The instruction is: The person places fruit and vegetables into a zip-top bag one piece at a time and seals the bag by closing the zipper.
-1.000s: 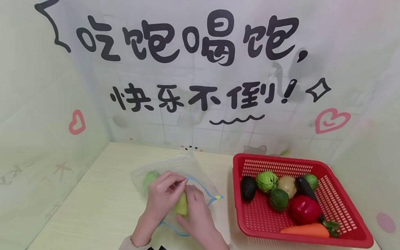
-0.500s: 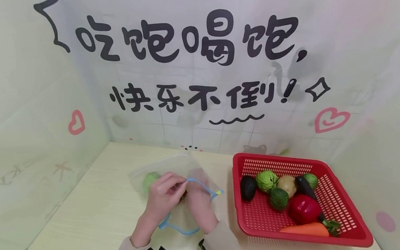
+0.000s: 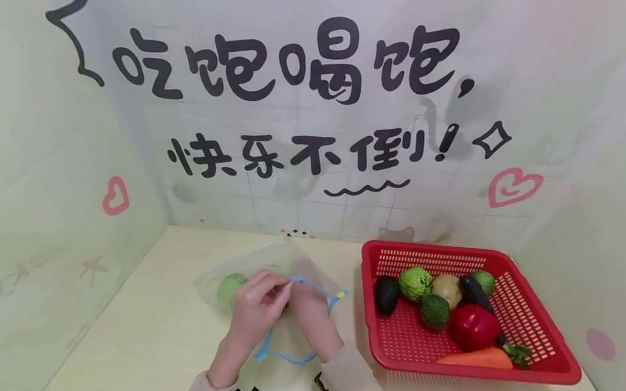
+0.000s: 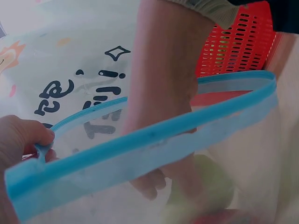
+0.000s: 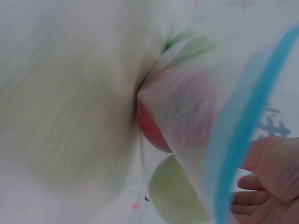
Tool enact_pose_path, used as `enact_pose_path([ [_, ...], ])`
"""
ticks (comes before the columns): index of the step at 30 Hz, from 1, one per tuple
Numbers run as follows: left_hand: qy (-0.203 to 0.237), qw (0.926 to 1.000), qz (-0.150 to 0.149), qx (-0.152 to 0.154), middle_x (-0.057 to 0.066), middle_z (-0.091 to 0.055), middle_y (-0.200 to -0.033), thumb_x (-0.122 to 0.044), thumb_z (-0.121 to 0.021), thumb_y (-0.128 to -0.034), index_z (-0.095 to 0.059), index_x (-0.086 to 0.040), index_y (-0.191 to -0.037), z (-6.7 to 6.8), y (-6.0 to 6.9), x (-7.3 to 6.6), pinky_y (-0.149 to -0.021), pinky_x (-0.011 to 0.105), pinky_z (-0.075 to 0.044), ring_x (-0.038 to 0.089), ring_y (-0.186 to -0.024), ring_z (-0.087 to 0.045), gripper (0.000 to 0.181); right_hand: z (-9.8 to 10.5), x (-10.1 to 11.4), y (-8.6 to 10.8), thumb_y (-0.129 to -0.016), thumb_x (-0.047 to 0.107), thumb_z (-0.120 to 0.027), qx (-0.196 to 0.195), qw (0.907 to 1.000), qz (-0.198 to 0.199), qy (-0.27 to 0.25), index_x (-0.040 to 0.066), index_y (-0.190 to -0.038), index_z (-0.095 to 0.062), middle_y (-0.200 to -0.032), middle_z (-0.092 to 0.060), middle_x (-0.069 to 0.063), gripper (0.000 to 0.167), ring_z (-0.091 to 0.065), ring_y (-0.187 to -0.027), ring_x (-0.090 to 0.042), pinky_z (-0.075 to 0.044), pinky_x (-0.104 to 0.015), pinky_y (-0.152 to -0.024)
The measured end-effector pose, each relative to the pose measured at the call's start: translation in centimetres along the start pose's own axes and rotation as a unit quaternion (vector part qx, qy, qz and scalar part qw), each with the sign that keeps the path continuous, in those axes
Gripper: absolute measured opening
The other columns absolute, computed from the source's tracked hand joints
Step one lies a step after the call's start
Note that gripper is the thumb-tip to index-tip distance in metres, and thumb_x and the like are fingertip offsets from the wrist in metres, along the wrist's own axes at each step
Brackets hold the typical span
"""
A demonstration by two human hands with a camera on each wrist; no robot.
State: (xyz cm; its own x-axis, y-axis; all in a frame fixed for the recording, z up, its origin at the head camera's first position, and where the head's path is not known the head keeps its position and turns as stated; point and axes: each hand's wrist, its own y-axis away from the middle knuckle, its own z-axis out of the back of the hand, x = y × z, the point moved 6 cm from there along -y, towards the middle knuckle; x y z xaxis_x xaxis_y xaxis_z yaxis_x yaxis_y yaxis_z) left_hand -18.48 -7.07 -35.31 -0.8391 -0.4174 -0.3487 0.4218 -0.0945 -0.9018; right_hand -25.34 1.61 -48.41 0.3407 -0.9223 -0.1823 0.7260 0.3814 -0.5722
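A clear zip bag (image 3: 267, 255) with a blue zip rim lies on the table in the head view. My left hand (image 3: 260, 299) pinches that rim, and the left wrist view also shows the left hand (image 4: 23, 140) at it. My right hand (image 3: 307, 298) reaches into the bag mouth. A yellow-green fruit (image 4: 205, 184) is inside by the right hand's fingers. In the right wrist view the right hand (image 5: 275, 177) has loose fingers, apart from the yellow-green fruit (image 5: 175, 191). Near it are a red round item (image 5: 187, 107) and something green (image 5: 196, 49), blurred by the plastic.
To the right stands a red basket (image 3: 468, 372) holding a carrot (image 3: 477, 357), a red bell pepper (image 3: 475, 326), an eggplant (image 3: 475, 291) and several round vegetables. Printed wall sheets (image 3: 227, 203) rise behind and beside the pale table (image 3: 142, 304).
My right hand has gone from the bag mouth deeper inside with the yellow-green fruit, which now lies off its fingers. The left hand keeps its pinch on the rim.
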Motion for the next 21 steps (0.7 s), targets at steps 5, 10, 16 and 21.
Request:
enact_pose_path([
  [5,-0.006,1.0,0.004,-0.001,0.008,-0.062,-0.072,0.013,-0.071,-0.0651,-0.069,0.0,-0.076,-0.3,0.0,0.0,-0.046,0.015,-0.047,0.016,-0.055,-0.057,0.017,9.1,-0.8,0.7,-0.075,0.012,-0.076,-0.031,0.9778,0.015,-0.207,0.004,-0.094,-0.061,-0.089,-0.061,-0.007,0.026,-0.06,-0.081,-0.019,-0.05,-0.02,-0.06],
  [10,-0.007,1.0,0.006,0.0,0.008,-0.063,-0.071,0.014,-0.072,-0.064,-0.069,0.0,-0.076,-0.4,-0.1,0.2,-0.047,0.015,-0.048,0.015,-0.055,-0.059,0.018,12.5,-3.0,3.7,-0.07,0.01,-0.079,-0.097,0.9424,0.013,-0.32,0.006,-0.1,-0.065,-0.097,-0.065,-0.006,0.033,-0.061,-0.091,-0.019,-0.052,-0.025,-0.075],
  [16,-0.008,0.9999,0.009,0.0,0.007,-0.062,-0.071,0.014,-0.073,-0.0639,-0.069,0.0,-0.075,-0.3,-0.2,0.1,-0.047,0.014,-0.048,0.015,-0.055,-0.059,0.018,15.6,-9.8,5.7,-0.064,0.006,-0.082,-0.153,0.9419,-0.08,-0.288,0.003,-0.099,-0.066,-0.096,-0.066,-0.007,0.039,-0.062,-0.09,-0.02,-0.053,-0.029,-0.076],
  [21,-0.012,0.9999,0.004,-0.001,0.007,-0.062,-0.07,0.016,-0.074,-0.0609,-0.068,0.0,-0.075,-0.5,0.0,0.2,-0.047,0.015,-0.048,0.015,-0.055,-0.059,0.022,15.9,-16.9,7.7,-0.063,-0.001,-0.083,-0.152,0.9397,-0.183,-0.246,-0.003,-0.105,-0.063,-0.101,-0.065,-0.017,0.047,-0.06,-0.093,-0.031,-0.048,-0.039,-0.079],
])
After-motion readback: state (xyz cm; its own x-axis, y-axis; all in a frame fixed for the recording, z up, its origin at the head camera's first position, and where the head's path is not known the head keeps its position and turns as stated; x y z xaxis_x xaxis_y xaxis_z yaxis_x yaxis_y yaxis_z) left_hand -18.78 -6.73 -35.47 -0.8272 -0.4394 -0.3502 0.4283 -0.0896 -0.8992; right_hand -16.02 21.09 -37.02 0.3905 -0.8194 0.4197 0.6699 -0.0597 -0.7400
